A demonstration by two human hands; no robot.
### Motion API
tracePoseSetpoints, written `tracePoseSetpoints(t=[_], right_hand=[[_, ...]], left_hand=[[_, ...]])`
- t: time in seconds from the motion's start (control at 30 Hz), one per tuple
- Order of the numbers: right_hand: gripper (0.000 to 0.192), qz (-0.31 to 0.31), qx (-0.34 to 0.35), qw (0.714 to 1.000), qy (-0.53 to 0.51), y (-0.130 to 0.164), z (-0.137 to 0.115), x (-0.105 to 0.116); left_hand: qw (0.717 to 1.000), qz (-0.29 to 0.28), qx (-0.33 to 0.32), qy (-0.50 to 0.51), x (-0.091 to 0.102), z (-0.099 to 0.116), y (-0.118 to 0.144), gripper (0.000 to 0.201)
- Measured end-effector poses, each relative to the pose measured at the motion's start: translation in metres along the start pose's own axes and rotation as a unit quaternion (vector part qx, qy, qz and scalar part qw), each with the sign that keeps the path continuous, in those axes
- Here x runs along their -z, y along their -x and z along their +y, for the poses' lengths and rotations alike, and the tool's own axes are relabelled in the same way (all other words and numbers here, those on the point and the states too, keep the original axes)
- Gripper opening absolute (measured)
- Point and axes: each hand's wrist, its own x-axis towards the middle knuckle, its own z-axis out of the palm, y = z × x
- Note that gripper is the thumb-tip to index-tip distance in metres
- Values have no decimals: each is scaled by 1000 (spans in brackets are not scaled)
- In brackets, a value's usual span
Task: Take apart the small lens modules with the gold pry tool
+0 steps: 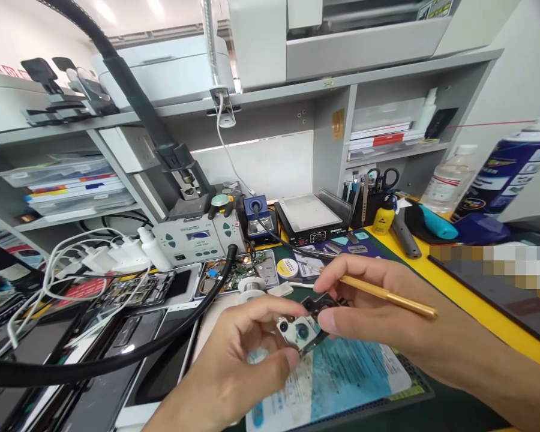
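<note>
Both hands meet low in the centre of the view, above the worktop (468, 294). The left hand (234, 366) has its fingers (274, 312) closed on a small phone camera module (299, 333), thumb below and forefinger above; two round lenses on the module face the viewer. The right hand (387, 312) pinches the same module from the other side, its thumb pressed to the module's right edge, and it also carries a slim brass-coloured tool (387, 295) that lies across the fingers and points to the right. The module is held in the air, clear of the surface, just above a blue-and-white printed sheet (342, 384) lying on a dark mat. Left of the hands, a thick black hose (117, 357) curves across several opened phones (135, 294). Behind the hands stands a grey rework station (198, 237), with white chargers and cables (103, 255) to its left and a small blue unit (256, 216) and a black hot plate (308, 219) to its right. Further right are a tool holder with scissors (373, 186), a yellow bottle (384, 219), a clear bottle (450, 177) and a blue spray can (508, 171). Grey shelving (333, 90) with stacked papers rises at the back.
</note>
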Motion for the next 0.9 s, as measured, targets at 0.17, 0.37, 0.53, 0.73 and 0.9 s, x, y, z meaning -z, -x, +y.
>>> tracePoseSetpoints(t=[0.17, 0.37, 0.53, 0.73, 0.9], right_hand=[[33, 9, -37, 999, 3, 1, -2, -2], [31, -2, -32, 999, -21, 1, -4, -4], [30, -8, -43, 999, -12, 3, -9, -6], [31, -13, -42, 999, -16, 3, -8, -6], [30, 2, -16, 1000, -1, -1, -4, -2]], left_hand=[[999, 51, -3, -3, -7, 3, 0, 28], [997, 78, 4, -17, -10, 4, 0, 29], [997, 77, 3, -28, -9, 1, 0, 30], [997, 64, 9, -31, -7, 0, 0, 31], [996, 61, 40, -45, -8, 5, -1, 36]])
